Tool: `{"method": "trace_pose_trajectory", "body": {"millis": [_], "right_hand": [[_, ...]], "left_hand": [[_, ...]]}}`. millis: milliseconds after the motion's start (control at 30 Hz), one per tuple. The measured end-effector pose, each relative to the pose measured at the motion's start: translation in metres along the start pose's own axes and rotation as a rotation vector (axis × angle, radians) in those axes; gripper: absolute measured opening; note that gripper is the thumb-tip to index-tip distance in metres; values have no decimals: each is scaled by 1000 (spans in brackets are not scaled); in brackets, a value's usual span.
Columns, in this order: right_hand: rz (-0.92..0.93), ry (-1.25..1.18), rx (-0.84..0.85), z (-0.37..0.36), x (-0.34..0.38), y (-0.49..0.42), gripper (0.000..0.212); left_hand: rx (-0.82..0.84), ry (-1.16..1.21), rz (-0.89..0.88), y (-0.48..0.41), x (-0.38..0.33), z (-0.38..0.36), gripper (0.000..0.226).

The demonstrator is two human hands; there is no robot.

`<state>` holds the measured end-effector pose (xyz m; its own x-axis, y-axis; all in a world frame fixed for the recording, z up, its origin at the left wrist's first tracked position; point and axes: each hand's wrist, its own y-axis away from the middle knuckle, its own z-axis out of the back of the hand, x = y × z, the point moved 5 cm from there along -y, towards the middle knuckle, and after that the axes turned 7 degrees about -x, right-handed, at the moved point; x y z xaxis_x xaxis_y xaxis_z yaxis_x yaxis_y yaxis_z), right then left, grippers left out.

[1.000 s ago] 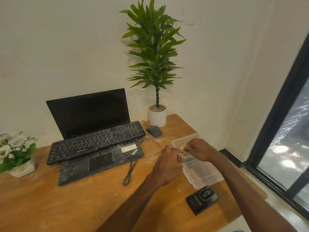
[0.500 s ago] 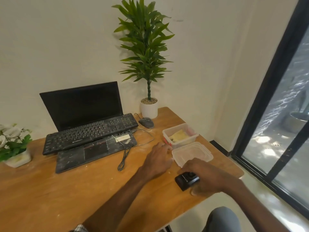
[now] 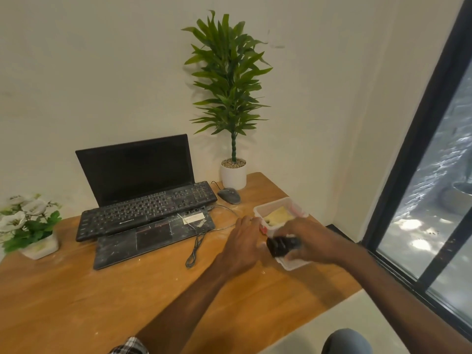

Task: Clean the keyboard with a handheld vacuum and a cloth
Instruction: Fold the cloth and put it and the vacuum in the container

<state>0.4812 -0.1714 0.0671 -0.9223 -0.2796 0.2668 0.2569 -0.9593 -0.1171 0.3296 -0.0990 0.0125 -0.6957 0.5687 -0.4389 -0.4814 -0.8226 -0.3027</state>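
Note:
A dusty black keyboard lies across the base of an open laptop on the wooden desk. My right hand grips a small black handheld vacuum, holding it above a clear plastic lid. Behind it stands a clear plastic container with a yellow cloth inside. My left hand rests flat on the desk just left of the container, fingers relaxed.
A grey mouse and a tall potted plant sit at the back right. A black cable loops in front of the laptop. A white flower pot stands far left. The desk's right edge runs beside a dark-framed window.
My right hand left the container, took the black vacuum from the desk's front right edge and lifted it over the lid. My left hand stayed by the container.

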Motion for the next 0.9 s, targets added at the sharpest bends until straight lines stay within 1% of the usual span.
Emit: {"method": "trace_pose_trajectory", "body": {"millis": [67, 133, 200, 300, 400, 467, 500, 567, 633, 700, 767, 833, 867, 900], "right_hand": [[-20, 57, -86, 15, -18, -28, 41], [-45, 114, -165, 25, -36, -57, 39], [-71, 201, -182, 28, -51, -84, 40], [-104, 244, -111, 10, -69, -115, 36], [-135, 227, 6, -18, -86, -129, 17], [-159, 184, 32, -29, -95, -133, 14], [-169, 164, 29, -31, -98, -134, 16], [-189, 120, 17, -31, -103, -134, 33], [-242, 26, -11, -27, -108, -126, 46], [-290, -98, -112, -19, -110, -112, 48], [-313, -179, -304, -9, -109, -91, 36], [-351, -200, -486, 0, -104, -62, 21], [-387, -199, -530, 2, -101, -46, 15], [-435, -192, -537, 1, -102, -31, 13]], "left_hand": [[21, -26, -9, -4, -2, -3, 73], [49, -61, -26, -6, -5, -6, 75], [89, -110, -44, -7, -8, -12, 74], [124, -146, -34, -9, -8, -20, 78], [134, -188, -36, -10, -8, -25, 82], [144, -225, -45, -11, -7, -28, 85], [155, -232, -44, -11, -6, -30, 86], [171, -233, -40, -11, -6, -31, 87], [179, -236, -43, -9, -6, -31, 88], [171, -219, -32, -7, -5, -31, 87], [130, -158, 12, -4, -3, -30, 82], [35, -80, 93, -2, -1, -27, 68], [-1, -40, 148, 0, 1, -25, 57], [-17, 4, 201, 2, 3, -24, 45]]}}
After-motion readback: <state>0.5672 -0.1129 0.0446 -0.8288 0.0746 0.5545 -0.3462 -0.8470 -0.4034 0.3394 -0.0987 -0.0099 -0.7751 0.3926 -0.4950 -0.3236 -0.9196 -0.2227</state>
